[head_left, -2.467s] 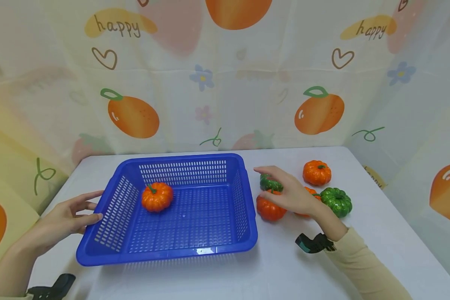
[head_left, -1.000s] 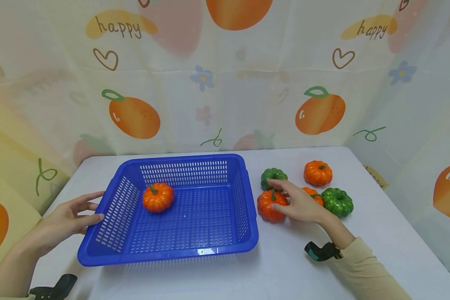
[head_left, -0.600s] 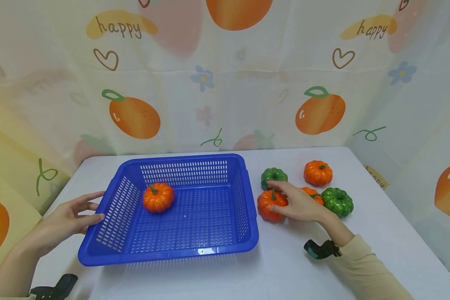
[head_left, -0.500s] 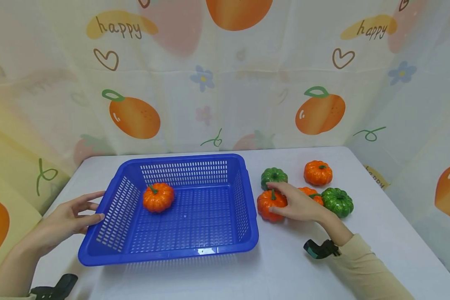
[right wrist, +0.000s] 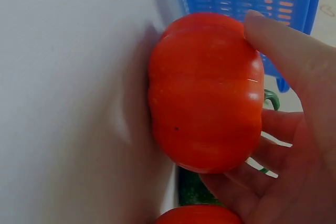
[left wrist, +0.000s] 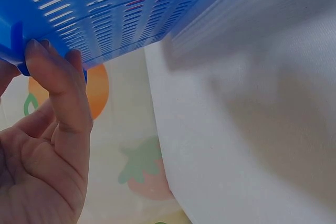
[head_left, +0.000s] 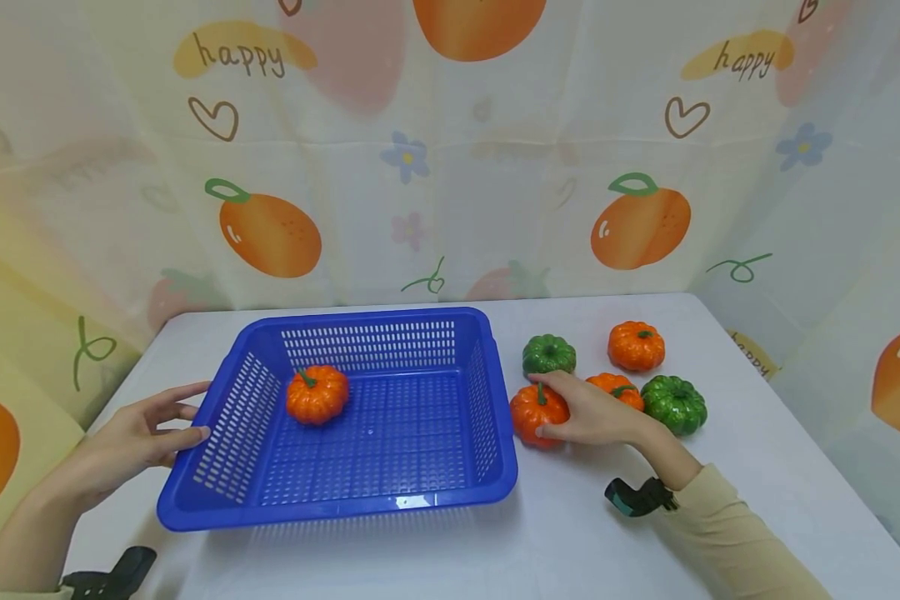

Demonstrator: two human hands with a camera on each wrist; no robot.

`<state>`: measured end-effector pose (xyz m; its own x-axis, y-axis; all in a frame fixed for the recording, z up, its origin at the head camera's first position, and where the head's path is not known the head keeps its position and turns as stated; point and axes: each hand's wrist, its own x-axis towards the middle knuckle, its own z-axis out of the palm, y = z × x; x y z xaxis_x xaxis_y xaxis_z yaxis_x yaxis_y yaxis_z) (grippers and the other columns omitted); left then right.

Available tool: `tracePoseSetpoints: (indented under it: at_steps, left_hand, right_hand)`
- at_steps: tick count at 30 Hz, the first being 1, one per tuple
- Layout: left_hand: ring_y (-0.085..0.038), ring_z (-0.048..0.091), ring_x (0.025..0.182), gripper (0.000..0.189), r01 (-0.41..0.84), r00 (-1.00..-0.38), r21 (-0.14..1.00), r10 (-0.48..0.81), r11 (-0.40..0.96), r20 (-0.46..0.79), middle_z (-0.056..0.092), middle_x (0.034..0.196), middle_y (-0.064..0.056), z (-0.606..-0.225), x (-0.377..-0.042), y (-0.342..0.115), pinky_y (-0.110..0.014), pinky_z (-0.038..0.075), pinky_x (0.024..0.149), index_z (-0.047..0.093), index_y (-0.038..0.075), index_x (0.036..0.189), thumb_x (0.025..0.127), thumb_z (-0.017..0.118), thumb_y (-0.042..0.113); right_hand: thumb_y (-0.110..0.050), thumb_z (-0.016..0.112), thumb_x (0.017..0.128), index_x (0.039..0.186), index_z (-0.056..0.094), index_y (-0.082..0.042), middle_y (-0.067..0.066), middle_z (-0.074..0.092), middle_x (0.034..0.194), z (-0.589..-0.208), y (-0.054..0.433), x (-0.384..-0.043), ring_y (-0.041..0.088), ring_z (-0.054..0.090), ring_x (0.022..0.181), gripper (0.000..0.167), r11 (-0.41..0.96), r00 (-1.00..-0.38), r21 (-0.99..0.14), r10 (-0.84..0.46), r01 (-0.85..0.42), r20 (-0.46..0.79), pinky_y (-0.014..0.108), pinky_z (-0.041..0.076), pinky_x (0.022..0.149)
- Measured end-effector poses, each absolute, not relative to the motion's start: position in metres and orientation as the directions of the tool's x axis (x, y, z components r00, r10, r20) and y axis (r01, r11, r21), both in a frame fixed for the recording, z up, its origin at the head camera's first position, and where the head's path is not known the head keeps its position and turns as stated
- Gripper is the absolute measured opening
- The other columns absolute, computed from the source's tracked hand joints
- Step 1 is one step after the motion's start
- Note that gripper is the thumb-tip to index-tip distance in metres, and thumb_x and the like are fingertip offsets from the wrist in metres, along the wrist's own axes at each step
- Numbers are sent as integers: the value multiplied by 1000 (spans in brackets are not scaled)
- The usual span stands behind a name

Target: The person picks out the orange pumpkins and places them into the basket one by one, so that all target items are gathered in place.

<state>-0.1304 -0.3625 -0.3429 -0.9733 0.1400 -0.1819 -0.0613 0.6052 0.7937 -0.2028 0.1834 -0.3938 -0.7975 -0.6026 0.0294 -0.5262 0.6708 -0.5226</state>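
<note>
In the head view my left hand (head_left: 137,432) pinches the left rim of a blue plastic basket (head_left: 337,517) with slotted walls. An orange mini pumpkin (head_left: 317,395) with a green stem sits inside it, left of the middle. Right of the basket, my right hand (head_left: 588,414) grips a red-orange mini pumpkin (head_left: 528,412). Seen from the right wrist, thumb and fingers span this pumpkin (right wrist: 205,93), which is close to the white tabletop; whether it touches is unclear. Just behind it is a green pumpkin (head_left: 549,354).
Two more orange pumpkins, one at the back (head_left: 636,346) and one partly covered by my hand (head_left: 617,388), stand to the right beside another green pumpkin (head_left: 675,405). The white table (head_left: 570,542) ends at a fruit-print curtain (head_left: 495,225).
My right hand came down onto the red-orange pumpkin, closed round it and shifted it slightly left, away from the green one. My left hand and the basket have stayed put.
</note>
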Motion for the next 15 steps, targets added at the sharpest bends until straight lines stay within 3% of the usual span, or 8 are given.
tracePoseSetpoints:
  at_steps: [15]
  left_hand:
    - [-18,64,80,71,-63,-972,790,140,610,-186,55,108,-18,-344,-131,-363,-31,55,68,21,2,145,90,60,23]
  right_hand:
    - [-30,70,80,138,39,-5,12,47,133,-390,186,-203,28,48,118,70,666,-769,-522,-639,-534,-29,48,41,98]
